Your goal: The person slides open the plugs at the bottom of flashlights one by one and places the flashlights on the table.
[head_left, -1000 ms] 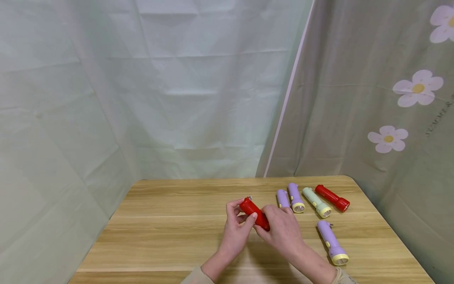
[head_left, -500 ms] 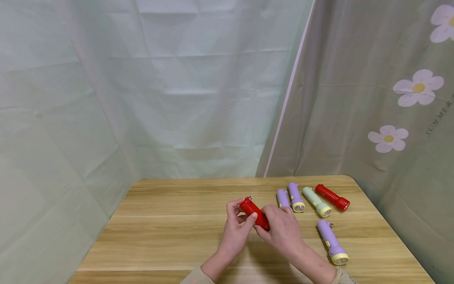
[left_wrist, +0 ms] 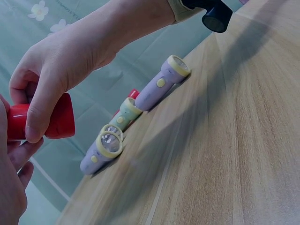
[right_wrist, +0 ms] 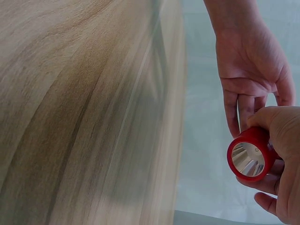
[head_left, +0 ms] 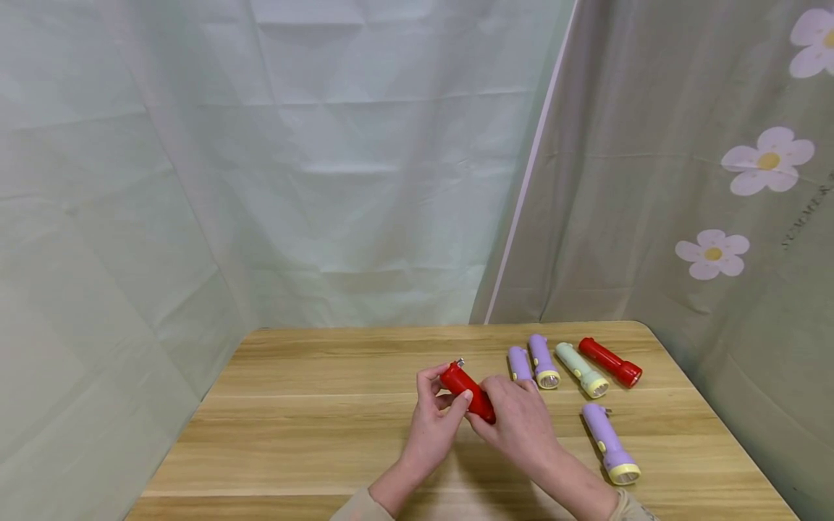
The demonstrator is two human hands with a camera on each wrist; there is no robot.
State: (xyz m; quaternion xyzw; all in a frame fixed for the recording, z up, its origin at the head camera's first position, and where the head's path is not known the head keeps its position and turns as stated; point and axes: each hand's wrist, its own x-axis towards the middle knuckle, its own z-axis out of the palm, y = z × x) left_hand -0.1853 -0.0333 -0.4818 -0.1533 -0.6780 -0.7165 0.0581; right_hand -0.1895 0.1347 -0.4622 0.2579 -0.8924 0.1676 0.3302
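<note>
A red flashlight (head_left: 465, 387) is held above the table, tilted, with a small metal clip at its upper left end. My left hand (head_left: 431, 428) pinches that tail end between thumb and fingers. Around the wider head end, my right hand (head_left: 521, 425) curls its thumb and fingers. The right wrist view shows the flashlight's round lens (right_wrist: 248, 160), unlit as far as I can tell. In the left wrist view the red head (left_wrist: 63, 117) sticks out past the right thumb. Part of the barrel is hidden by the fingers.
On the wooden table (head_left: 293, 420), to the right, lie a second red flashlight (head_left: 609, 362), a pale green one (head_left: 580, 367), a purple one in front (head_left: 607, 441), and two more purple ones (head_left: 541, 354) behind the right hand. Curtains (head_left: 391, 181) hang behind and beside the table.
</note>
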